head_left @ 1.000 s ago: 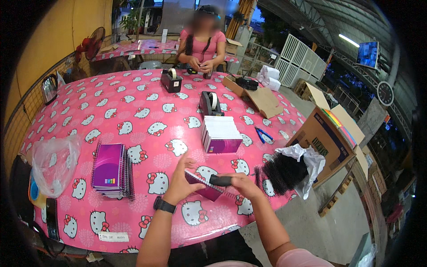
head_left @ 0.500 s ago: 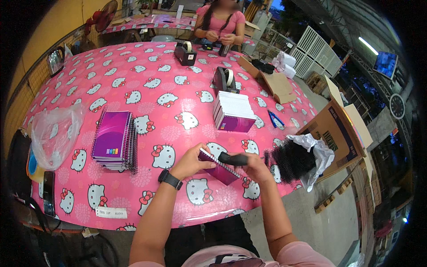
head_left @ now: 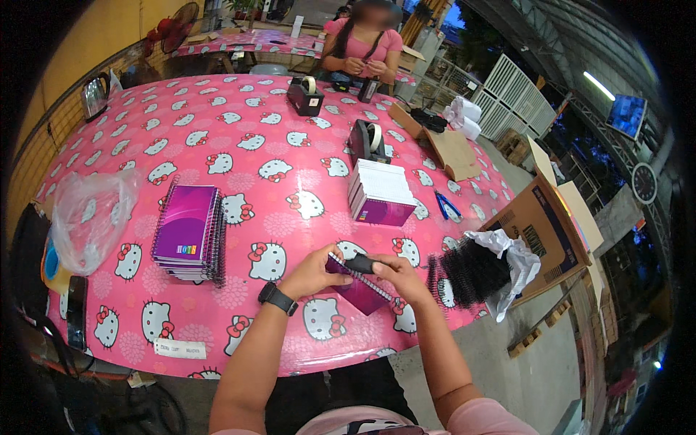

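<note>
A small purple notebook [head_left: 360, 291] is held just above the near edge of the pink cat-patterned table [head_left: 239, 152]. My left hand [head_left: 313, 271], with a black watch on its wrist, grips the notebook's left side. My right hand [head_left: 399, 278] holds its right side, and a black spiral piece [head_left: 360, 264] lies across the notebook's top edge between both hands. A pile of black spiral bindings [head_left: 467, 272] sits to the right on white paper. A stack of purple spiral notebooks [head_left: 186, 232] lies to the left. A stack of unbound pads [head_left: 380, 193] stands beyond my hands.
Two black tape dispensers [head_left: 366, 141] [head_left: 305, 96] stand farther back, blue scissors [head_left: 446, 206] lie at the right, and a clear plastic bag [head_left: 90, 217] lies at the left. An open cardboard box [head_left: 544, 232] stands off the right edge. A person in pink [head_left: 360, 51] works at the far side.
The view has tilted down and drawn closer to the table. Both hands stay on the purple notebook, which has moved slightly with the black spiral piece along its top edge.
</note>
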Demonstrator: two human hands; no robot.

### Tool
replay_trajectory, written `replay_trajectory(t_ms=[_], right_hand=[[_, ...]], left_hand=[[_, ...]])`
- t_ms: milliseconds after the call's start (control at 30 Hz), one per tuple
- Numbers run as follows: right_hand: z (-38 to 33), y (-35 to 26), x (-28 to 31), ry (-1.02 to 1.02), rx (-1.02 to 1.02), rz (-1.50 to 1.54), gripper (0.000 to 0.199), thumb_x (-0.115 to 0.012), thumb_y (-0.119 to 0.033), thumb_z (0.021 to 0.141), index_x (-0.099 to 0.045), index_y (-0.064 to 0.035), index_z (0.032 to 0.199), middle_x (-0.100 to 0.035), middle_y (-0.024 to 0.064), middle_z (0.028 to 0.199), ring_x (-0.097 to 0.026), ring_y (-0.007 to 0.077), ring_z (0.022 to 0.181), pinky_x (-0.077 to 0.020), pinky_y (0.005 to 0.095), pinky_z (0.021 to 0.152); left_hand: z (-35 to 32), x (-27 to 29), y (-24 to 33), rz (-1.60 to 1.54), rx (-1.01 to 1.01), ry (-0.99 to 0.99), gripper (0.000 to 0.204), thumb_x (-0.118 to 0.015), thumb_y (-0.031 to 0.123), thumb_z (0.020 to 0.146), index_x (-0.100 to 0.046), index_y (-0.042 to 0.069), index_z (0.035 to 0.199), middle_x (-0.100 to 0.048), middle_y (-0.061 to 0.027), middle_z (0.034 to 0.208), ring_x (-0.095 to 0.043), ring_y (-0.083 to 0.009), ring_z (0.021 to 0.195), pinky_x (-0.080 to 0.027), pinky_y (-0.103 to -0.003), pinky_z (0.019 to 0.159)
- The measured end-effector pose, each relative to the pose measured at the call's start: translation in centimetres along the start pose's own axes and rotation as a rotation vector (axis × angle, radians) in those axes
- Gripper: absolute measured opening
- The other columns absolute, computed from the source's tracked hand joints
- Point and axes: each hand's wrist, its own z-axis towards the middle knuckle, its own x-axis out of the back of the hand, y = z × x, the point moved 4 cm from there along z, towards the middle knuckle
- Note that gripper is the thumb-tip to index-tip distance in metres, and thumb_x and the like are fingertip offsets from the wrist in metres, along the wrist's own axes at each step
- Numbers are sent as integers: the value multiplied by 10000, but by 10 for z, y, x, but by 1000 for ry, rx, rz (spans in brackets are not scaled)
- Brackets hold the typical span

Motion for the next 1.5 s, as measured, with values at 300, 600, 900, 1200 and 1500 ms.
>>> replay_trajectory(t_ms=[300,600,900,1200,1500], right_hand=[[-18,-15,18,422,318,-729,470,-725,-289,729,-597,-54,1115,-560,178,1147,-512,289,1072,-392,376,928],[-18,-45,-29,339,390,-386,247,-688,-44,764,-611,-23,998,-590,33,829,-562,104,751,-452,233,678],[-19,-48,-32,340,287,-247,158,-679,-85,782,-580,-4,876,-511,12,737,-462,70,615,-381,226,537],[-18,-61,-37,294,470,-491,117,-621,-65,804,-568,14,871,-555,122,758,-547,226,685,-423,322,602],[-9,-65,-35,112,314,-338,238,-658,-34,787,-562,17,999,-607,105,895,-574,130,836,-457,257,694]], left_hand=[[-2,-10,15,-2,23,-7,348,-751,107,715,-500,36,947,-597,-33,812,-540,-106,756,-453,-286,691],[0,-23,31,53,-153,113,221,-705,64,765,-529,29,893,-576,-9,831,-536,-67,775,-454,-235,692],[-3,-21,31,-207,-127,68,147,-673,56,807,-537,39,860,-575,6,837,-537,-57,786,-457,-213,703],[-2,-17,28,-261,-97,89,161,-694,73,795,-549,36,852,-592,4,811,-552,-50,754,-458,-201,663],[1,12,22,-422,-153,229,165,-701,94,784,-569,55,874,-605,1,816,-559,-63,741,-452,-213,656]])
